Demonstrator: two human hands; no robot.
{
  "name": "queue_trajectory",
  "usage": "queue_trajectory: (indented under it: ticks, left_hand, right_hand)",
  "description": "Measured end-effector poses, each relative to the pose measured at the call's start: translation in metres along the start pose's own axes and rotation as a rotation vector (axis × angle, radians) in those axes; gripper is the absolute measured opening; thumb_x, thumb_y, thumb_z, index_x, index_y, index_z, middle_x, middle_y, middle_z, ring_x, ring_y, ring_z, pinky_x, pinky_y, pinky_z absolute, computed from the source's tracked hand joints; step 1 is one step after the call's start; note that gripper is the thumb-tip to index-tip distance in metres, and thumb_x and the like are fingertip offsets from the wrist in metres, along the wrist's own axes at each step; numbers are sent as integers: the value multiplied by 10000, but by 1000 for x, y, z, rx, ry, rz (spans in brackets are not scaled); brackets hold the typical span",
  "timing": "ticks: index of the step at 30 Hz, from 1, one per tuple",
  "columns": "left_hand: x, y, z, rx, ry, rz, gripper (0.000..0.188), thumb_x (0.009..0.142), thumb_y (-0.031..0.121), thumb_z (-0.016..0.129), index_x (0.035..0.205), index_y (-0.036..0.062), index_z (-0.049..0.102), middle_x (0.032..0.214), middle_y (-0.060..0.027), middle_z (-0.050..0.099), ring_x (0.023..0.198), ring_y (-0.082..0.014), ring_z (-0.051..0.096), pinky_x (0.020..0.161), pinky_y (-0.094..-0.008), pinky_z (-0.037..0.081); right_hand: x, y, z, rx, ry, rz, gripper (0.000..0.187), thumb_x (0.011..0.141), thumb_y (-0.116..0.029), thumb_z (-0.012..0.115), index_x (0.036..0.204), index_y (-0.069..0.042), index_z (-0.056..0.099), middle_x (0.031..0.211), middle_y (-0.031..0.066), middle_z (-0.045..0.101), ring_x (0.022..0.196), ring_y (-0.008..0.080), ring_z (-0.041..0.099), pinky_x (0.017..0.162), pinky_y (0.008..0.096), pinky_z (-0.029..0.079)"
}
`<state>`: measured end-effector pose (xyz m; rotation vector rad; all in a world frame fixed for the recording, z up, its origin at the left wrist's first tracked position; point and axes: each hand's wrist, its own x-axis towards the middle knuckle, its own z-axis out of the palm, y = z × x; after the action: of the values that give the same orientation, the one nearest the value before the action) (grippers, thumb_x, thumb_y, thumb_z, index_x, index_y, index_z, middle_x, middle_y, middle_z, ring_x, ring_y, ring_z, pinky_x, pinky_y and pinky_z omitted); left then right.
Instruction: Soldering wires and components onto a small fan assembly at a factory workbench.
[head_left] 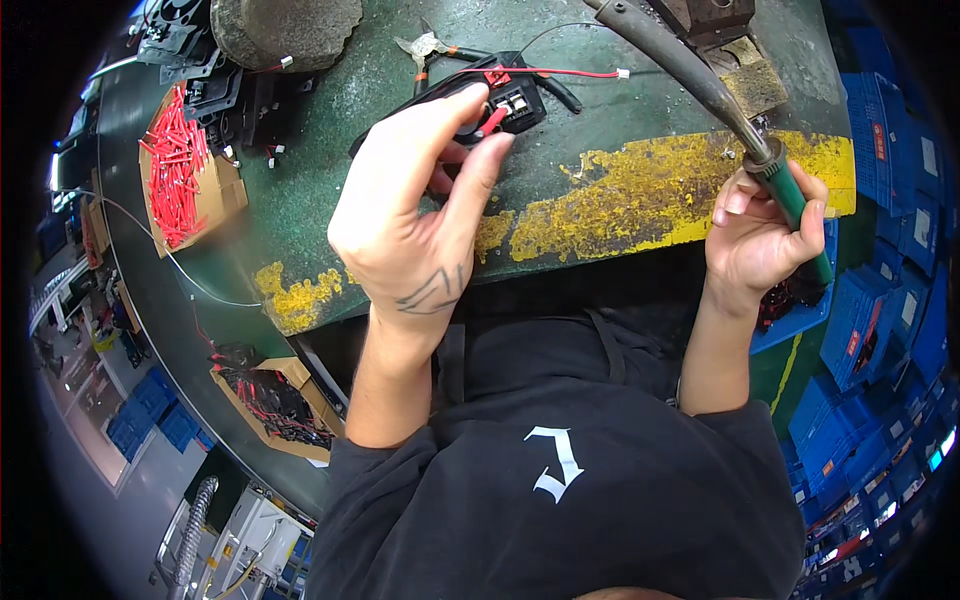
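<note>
The left hand is half curled, with a red lead seen between thumb and fingers; whether it is pinched cannot be told. Just beyond the fingertips, a black housing is set on the bench. By the right hand, closed around the green handle, a soldering iron is held. Pliers are seen beyond the housing; farther left, red pieces are heaped in a carton.
</note>
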<state>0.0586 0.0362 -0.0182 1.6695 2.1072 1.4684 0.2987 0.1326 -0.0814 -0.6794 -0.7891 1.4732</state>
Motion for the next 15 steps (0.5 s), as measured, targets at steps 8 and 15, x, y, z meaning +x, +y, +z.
queue_trajectory:
  ticks: [8, 15]
  left_hand:
    - [65, -7, -23, 119, -380, -106, 273, 879, 175, 709, 1121, 49, 707, 957, -94, 689, 733, -101, 576, 682, -213, 451]
    - [105, -39, 13, 268, -743, 331, 284, 760, 316, 772, 958, 114, 742, 810, -126, 659, 712, -243, 628, 681, -342, 498]
  right_hand:
    - [3, -1, 0, 87, 28, -18, 445, 988, -436, 434, 1127, -54, 614, 891, 183, 683, 641, 201, 575, 481, 295, 460]
    - [5, -1, -1, 260, 65, -28, 425, 990, -408, 481, 1137, -36, 624, 932, 176, 667, 722, 219, 591, 522, 288, 460]
